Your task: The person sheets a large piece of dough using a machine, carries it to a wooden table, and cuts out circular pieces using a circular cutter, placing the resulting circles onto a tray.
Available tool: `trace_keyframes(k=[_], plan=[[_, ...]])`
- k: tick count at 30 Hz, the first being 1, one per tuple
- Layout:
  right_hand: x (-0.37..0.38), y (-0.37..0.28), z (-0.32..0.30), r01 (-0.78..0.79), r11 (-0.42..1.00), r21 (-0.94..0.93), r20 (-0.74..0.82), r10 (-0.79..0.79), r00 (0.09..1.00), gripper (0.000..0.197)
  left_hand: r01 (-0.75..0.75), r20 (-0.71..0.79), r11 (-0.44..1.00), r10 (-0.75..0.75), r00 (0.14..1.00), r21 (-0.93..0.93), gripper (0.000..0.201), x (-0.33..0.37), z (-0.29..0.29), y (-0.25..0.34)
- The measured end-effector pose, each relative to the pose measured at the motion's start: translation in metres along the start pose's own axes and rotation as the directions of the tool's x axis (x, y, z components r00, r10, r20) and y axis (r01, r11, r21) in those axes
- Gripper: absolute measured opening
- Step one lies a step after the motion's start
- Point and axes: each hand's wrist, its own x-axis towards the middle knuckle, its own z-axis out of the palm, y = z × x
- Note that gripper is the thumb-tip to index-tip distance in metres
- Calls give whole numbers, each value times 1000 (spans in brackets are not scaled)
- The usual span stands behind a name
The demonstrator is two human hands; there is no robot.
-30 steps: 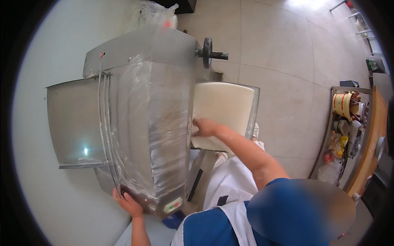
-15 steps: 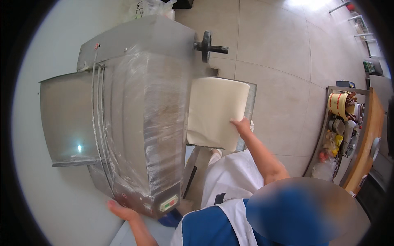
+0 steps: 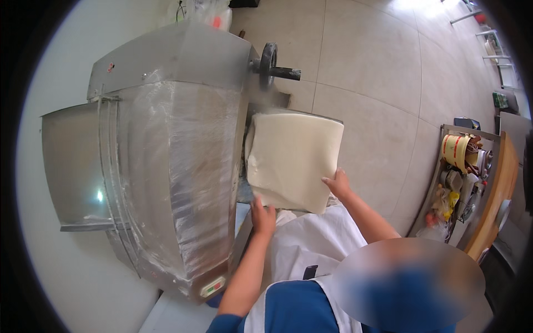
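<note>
A thick, pale sheet of dough (image 3: pixel 297 161) lies on the metal outfeed tray of a dough sheeter (image 3: pixel 147 161). Its left edge looks uneven and folded over. My right hand (image 3: pixel 337 186) grips the sheet's right edge near the close corner, thumb on top and the other fingers beneath. At the near left corner, my left hand (image 3: pixel 263 216) touches the dough's edge with thumb and forefinger apart. The tray is mostly hidden under the dough.
The sheeter has a black crank handwheel (image 3: pixel 269 67) at its far side and a red-and-green switch (image 3: pixel 213 287) at the near end. To the right stands a shelf with a wooden top (image 3: pixel 493 183), holding a cream tub (image 3: pixel 455 151) and bags. Plastic bags (image 3: pixel 208 14) sit behind the machine.
My left hand has moved from the sheeter's near end rightward to the dough. The sheet's left edge, formerly against the machine, now shows free and folded. My right hand stays on the right edge.
</note>
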Motion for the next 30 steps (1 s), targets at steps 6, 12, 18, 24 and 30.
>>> trace_keyframes(k=[6, 12, 18, 24, 30], plan=[[2, -8, -1, -117, 948, 297, 49, 107, 993, 41, 335, -332, 934, -279, 901, 124, 40, 99, -1, 42], [3, -7, 0, -66, 973, 223, 39, 59, 998, 41, 323, -318, 943, -333, 888, -85, 25, 92, 9, -18], [17, -9, 4, -211, 868, 450, 62, 205, 977, 41, 186, -465, 980, -133, 875, 71, 55, 127, 21, 6], [30, -13, 3, -331, 510, 794, 276, 183, 943, 36, 352, 90, 936, -349, 933, -13, 50, 136, -6, 30], [-16, -30, -10, -173, 617, 767, 196, 32, 980, 36, -41, 22, 985, 38, 999, 165, 42, 76, -10, 49]])
